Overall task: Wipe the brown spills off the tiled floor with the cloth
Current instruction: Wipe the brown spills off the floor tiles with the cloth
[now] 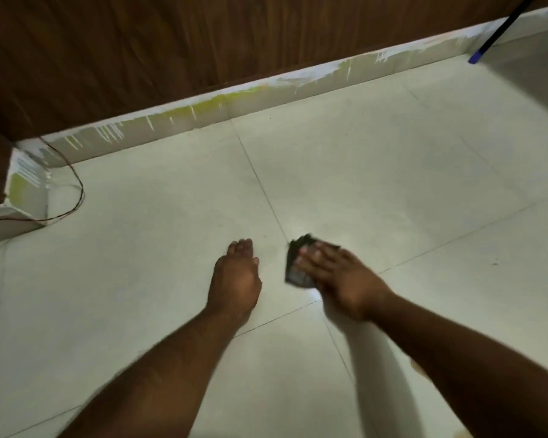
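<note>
Floor [377, 172]: pale grey-green tiles, thin dark grout lines. Cloth [295, 263]: dark grey to black. Wall panelling [171, 42]: dark brown wood grain. Skirting [266, 96]: white, streaked with yellow-green smears and white drips. Wire [76, 181]: reddish-brown. Pole [500, 26]: black with blue tip.

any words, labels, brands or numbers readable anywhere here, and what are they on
None: no readable text shows anywhere in this view.
The dark cloth under the right hand shows a faint pattern, too blurred to tell if it holds any lettering.
The skirting along the wooden wall carries only paint streaks, no writing.
The blue-tipped pole and the thin wire bear no visible label.
</note>
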